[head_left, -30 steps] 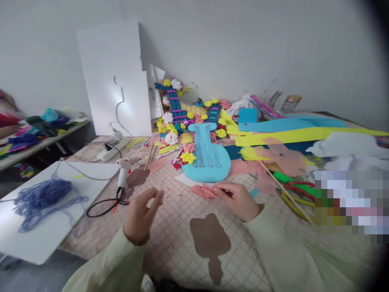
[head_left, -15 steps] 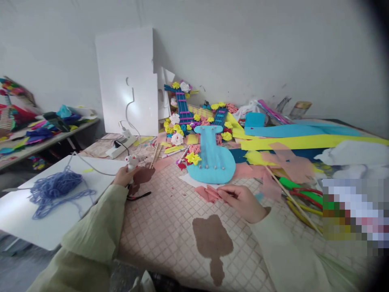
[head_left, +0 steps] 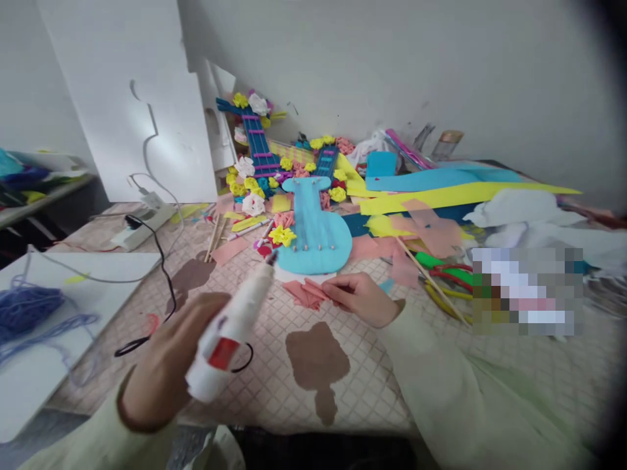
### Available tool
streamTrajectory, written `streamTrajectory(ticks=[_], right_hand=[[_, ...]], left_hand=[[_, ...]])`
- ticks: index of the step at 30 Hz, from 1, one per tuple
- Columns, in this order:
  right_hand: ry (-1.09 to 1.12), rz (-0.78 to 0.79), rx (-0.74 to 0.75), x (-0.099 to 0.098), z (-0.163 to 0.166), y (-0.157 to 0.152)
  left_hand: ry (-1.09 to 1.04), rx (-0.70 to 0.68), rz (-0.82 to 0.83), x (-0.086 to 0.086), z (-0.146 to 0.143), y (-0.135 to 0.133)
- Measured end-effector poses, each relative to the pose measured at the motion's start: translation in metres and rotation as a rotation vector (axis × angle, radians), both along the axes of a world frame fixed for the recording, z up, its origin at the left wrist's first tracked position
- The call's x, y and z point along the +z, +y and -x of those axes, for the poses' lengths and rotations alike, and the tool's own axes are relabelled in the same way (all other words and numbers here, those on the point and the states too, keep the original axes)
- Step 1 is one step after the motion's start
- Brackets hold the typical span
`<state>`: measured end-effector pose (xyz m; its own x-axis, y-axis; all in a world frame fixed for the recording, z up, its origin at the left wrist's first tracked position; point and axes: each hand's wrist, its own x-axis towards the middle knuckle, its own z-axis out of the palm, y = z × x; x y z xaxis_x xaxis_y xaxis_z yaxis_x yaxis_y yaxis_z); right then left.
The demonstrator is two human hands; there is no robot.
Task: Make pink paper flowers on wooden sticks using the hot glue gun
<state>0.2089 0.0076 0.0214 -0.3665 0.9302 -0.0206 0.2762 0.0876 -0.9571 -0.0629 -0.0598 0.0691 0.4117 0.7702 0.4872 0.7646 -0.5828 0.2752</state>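
My left hand (head_left: pixel 171 356) is closed around a white hot glue gun (head_left: pixel 232 336), slightly smeared by motion, its dark nozzle tilted up toward the blue instrument shape. My right hand (head_left: pixel 365 299) pinches the edge of a piece of pink crepe paper (head_left: pixel 306 294) lying on the table. Just behind the paper rests a light-blue guitar-shaped cutout (head_left: pixel 318 228) with pale strings and small pegs. A yellow paper flower (head_left: pixel 283 235) sits at its left edge.
A white power strip (head_left: pixel 142 225) and purple yarn (head_left: pixel 29 307) are on the left. Behind stand flower-covered dark-blue instrument shapes (head_left: pixel 257 140). Yellow and blue paper strips (head_left: pixel 441 196), scissors (head_left: pixel 450 274) and a thin stick (head_left: pixel 434 281) lie right. A brown stain (head_left: pixel 318 359) marks the tablecloth.
My left hand has brought the glue gun up from the table's left side, nearer to me and toward the middle. My right hand keeps its pinch on the pink paper. The view has shifted right.
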Motion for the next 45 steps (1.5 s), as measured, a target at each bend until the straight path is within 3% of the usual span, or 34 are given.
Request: streamTrajectory(ticks=[3, 8, 17, 28, 45], right_hand=[[0.0, -0.018, 0.011, 0.0, -0.001, 0.0], [-0.01, -0.053, 0.02, 0.0, -0.003, 0.002], [-0.04, -0.048, 0.021, 0.008, -0.004, 0.0], [-0.001, -0.049, 0.034, 0.0, -0.005, 0.003], [0.0, -0.019, 0.047, 0.003, -0.006, 0.003]], left_hand=[[0.129, -0.155, 0.0, -0.006, -0.022, -0.004], [0.261, -0.167, 0.041, -0.013, -0.04, 0.001], [0.29, -0.159, 0.103, -0.018, -0.039, -0.001], [0.28, -0.117, 0.132, -0.024, -0.038, 0.001], [0.265, -0.146, 0.178, -0.032, -0.039, 0.0]])
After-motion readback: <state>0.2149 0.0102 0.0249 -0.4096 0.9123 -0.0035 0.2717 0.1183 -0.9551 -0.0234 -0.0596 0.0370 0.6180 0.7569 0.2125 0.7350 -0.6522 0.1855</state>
